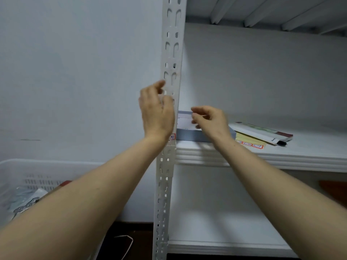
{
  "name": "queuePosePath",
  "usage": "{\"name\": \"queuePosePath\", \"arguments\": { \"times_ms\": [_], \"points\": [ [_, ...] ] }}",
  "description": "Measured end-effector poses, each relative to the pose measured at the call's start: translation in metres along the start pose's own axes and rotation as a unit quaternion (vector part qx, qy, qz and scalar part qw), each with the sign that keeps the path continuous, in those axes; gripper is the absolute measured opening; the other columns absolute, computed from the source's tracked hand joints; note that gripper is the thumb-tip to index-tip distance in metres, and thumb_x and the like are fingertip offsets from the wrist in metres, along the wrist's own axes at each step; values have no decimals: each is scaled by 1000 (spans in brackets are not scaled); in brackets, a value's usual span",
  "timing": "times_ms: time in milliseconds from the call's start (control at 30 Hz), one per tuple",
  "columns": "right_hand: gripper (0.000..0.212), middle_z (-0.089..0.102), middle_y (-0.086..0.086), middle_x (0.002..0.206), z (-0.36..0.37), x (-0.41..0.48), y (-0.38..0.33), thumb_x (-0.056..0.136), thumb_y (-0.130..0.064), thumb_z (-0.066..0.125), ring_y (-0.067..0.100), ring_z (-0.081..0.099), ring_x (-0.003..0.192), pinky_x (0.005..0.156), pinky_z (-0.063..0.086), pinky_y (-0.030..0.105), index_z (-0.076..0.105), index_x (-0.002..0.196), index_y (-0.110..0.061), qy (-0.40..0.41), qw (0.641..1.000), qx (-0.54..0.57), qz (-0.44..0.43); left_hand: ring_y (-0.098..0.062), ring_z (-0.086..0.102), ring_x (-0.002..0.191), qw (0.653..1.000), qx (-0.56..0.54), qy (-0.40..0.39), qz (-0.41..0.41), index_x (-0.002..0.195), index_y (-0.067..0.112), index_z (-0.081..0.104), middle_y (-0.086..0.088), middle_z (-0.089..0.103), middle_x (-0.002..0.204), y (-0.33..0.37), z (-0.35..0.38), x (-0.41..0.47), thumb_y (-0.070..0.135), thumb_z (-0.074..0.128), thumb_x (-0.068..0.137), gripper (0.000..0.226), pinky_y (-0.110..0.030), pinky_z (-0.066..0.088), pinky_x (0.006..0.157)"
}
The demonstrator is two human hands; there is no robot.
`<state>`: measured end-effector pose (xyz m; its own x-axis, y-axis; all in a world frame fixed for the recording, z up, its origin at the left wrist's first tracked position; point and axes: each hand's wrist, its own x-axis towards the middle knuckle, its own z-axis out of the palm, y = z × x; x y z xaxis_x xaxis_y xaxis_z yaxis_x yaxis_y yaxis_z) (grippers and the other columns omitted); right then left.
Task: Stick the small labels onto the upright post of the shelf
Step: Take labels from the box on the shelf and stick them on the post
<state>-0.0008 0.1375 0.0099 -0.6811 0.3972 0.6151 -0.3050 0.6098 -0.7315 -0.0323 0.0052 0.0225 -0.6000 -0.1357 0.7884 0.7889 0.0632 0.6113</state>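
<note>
Your left hand is hovering against the post, its fingers loosely curled on the slotted face. Blur is hiding whether they are holding anything. Your right hand is hanging just right of the post, above the box. Its thumb and forefinger are drawn together as if pinching, but I cannot tell whether a label is between them. One label is already sitting on the post by your left wrist, and more are lying on the sheet on the shelf. If you are carrying one, it is probably risking curling onto your fingertip. The slots are the bigger danger: a label bridging one is likely gripping only at its edges and peeling. Your left hand is also covering the face, so you are risking a crooked placement.
</note>
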Motion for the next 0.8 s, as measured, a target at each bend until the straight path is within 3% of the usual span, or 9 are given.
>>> {"name": "queuePosePath", "arguments": {
  "times_ms": [33, 100, 200, 300, 400, 467, 500, 600, 800],
  "points": [
    [10, 67, 1, 80, 6, -9, -1, 86, -5, 61, 22, 65, 79, 73, 55, 29, 68, 90, -11, -3, 999, 37, 4, -16, 46, 111, 998, -3, 7, -58, 128, 11, 52, 3, 42, 113, -5, -3, 0, 15, 40, 92, 38, -25, 34, 100],
    [18, 65, -6, 73, 17, -23, 2, 82, -7, 67, 20, 66, 78, 75, 55, 31, 65, 75, -24, -10, 999, 38, -10, -11, 43, 110, 984, -23, -11, -179, 135, 15, 46, 3, 42, 121, -18, -8, -1, 21, 41, 96, 39, -22, 31, 98],
    [11, 67, -7, 76, 30, -38, 14, 79, -10, 71, 13, 65, 77, 81, 53, 30, 71, 76, -20, -16, 999, -3, -46, -10, 51, 108, 952, -102, -105, -270, 131, 16, 51, 6, 55, 121, -33, -11, -3, 42, 45, 97, 43, -21, 35, 89],
    [10, 71, 2, 87, 41, -47, 28, 78, -15, 72, 17, 66, 80, 77, 54, 32, 76, 87, -10, 28, 984, -71, -159, 0, 54, 85, 943, -106, -168, -268, 104, 19, 56, 13, 58, 92, -43, -9, -6, 52, 45, 94, 37, -14, 37, 68],
    [20, 69, 3, 89, 48, -50, 40, 81, -26, 66, 17, 65, 74, 65, 52, 30, 76, 90, -12, 72, 957, -127, -250, -14, 54, 80, 948, -82, -195, -239, 93, 11, 56, -3, 58, 88, -56, -6, -2, 59, 39, 93, 52, -27, 47, 77],
    [23, 68, 4, 88, 51, -49, 44, 83, -28, 61, 17, 65, 70, 56, 53, 29, 76, 92, -12, 100, 939, -155, -289, -23, 57, 82, 945, -76, -226, -223, 94, 0, 58, -12, 60, 89, -61, -5, 1, 75, 35, 81, 79, -39, 49, 88],
    [23, 68, 5, 87, 52, -47, 44, 84, -27, 60, 18, 65, 69, 53, 53, 28, 75, 92, -12, 113, 931, -165, -305, -26, 56, 79, 943, -73, -246, -212, 93, -1, 59, -14, 60, 87, -65, -5, 2, 80, 32, 75, 87, -39, 48, 85],
    [19, 67, 5, 82, 53, -43, 39, 82, -23, 60, 21, 63, 61, 44, 51, 27, 76, 86, -13, 141, 912, -188, -335, -19, 47, 73, 941, -71, -280, -176, 87, 3, 58, -7, 51, 81, -65, -3, 3, 81, 25, 73, 86, -34, 41, 72],
    [9, 65, 5, 76, 56, -42, 36, 79, -13, 64, 22, 59, 53, 38, 46, 24, 72, 77, -11, 148, 887, -225, -375, -15, 55, 80, 948, -69, -241, -198, 107, 1, 58, -8, 59, 91, -74, 4, 2, 76, 25, 80, 86, -33, 46, 77]
  ]
}}
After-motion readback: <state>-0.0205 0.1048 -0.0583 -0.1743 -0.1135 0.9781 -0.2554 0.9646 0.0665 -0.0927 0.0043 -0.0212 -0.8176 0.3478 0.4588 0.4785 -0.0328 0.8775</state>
